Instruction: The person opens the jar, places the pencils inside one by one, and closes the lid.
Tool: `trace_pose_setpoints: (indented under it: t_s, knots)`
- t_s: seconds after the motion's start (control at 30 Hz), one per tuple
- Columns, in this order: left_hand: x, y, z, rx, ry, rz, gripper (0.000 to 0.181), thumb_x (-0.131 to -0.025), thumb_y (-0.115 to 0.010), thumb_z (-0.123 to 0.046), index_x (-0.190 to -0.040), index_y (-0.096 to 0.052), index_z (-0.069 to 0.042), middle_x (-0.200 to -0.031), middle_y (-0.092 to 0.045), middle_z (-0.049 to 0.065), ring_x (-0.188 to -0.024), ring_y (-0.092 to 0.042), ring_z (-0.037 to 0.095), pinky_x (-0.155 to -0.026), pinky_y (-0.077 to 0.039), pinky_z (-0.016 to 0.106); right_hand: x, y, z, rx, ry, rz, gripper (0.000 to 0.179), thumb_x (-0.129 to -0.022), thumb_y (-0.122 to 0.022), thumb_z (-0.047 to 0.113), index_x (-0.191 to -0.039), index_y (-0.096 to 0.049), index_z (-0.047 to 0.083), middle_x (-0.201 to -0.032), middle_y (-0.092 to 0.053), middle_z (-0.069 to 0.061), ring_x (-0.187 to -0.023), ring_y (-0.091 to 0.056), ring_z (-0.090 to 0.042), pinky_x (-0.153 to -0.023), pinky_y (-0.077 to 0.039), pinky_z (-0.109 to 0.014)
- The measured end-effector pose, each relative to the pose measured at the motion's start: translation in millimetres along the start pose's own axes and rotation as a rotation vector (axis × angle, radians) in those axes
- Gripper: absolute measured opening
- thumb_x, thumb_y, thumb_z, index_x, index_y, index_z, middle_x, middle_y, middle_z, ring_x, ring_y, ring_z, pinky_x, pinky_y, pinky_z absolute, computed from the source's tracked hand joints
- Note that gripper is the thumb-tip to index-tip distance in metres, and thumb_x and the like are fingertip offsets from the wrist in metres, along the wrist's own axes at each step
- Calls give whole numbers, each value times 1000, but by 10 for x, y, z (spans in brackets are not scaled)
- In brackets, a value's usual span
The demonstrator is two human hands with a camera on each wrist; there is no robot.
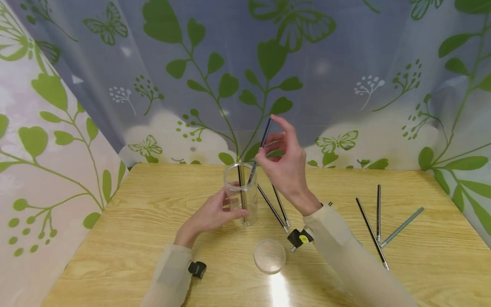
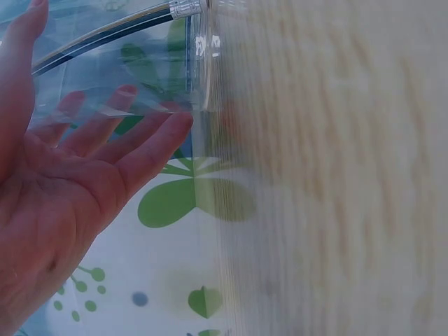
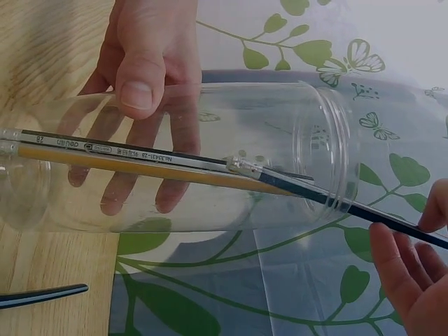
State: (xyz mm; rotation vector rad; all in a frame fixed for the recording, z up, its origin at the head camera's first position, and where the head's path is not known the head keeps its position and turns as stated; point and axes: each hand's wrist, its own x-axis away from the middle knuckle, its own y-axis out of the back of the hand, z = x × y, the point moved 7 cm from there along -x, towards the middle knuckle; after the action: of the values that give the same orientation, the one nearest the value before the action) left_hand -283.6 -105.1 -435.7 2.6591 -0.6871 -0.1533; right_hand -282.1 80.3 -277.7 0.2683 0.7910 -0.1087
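My left hand (image 1: 215,213) holds a clear plastic jar (image 1: 251,207) upright on the table, thumb in front and fingers behind it. Inside the jar stand a dark pencil with white lettering (image 3: 105,146) and a yellowish one (image 3: 140,166), eraser ends at the bottom. Above the rim, my right hand (image 1: 285,164) pinches a dark blue pencil (image 1: 265,133) between thumb and fingers, its index fingertip at the upper end. That pencil slants through the jar's mouth, its metal-banded eraser end inside, as the right wrist view shows.
A round clear lid (image 1: 270,256) lies in front of the jar. Dark pencils (image 1: 271,208) lie just right of the jar, partly behind the right wrist. Farther right are two more dark pencils (image 1: 370,230) and a grey-green one (image 1: 402,227). A patterned curtain (image 1: 230,85) hangs behind the table.
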Motion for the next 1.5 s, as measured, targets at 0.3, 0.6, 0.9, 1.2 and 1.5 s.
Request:
trace_pose_setpoints:
  t_s: [0.3,0.6,0.9,1.2,1.5]
  knots:
    - [-3,6,2,-1,7,6,81,-91,-79,-31,-158,-35,-19,-158,-47,4,-143,-49,37,-115,-48,52,49,-119,-44,13,-8,126,69,-86,-65,-5,-150,-45,14,-94,-70,-14,-79,-70,-21,-63,-62,-26]
    - [2,6,6,22,9,10,80,-92,-79,-31,-158,-34,-22,-160,-43,6,-144,-46,41,-116,-47,54,151,-262,-98,49,42,254,50,-87,-66,-1,-135,-56,6,-89,-74,-14,-81,-71,-25,-71,-65,-41]
    - [0,-1,7,43,0,24,78,-93,-77,-28,-158,-34,-25,-158,-45,5,-143,-48,39,-115,-47,54,232,-288,-164,109,22,316,28,-90,-67,6,-118,-65,8,-90,-75,-7,-81,-70,-19,-74,-62,-36]
    - [11,-13,-8,42,-11,23,80,-93,-78,-27,-158,-32,-29,-157,-47,4,-141,-50,39,-114,-49,53,285,-300,-187,134,31,381,13,-90,-67,9,-103,-71,8,-95,-75,-4,-92,-68,-20,-77,-62,-39]
    - [6,-6,-10,33,-12,13,80,-92,-78,-29,-158,-33,-30,-159,-44,4,-142,-48,40,-115,-48,54,280,-319,-176,191,41,418,10,-91,-65,11,-96,-74,11,-91,-75,-2,-91,-64,-20,-75,-57,-32]
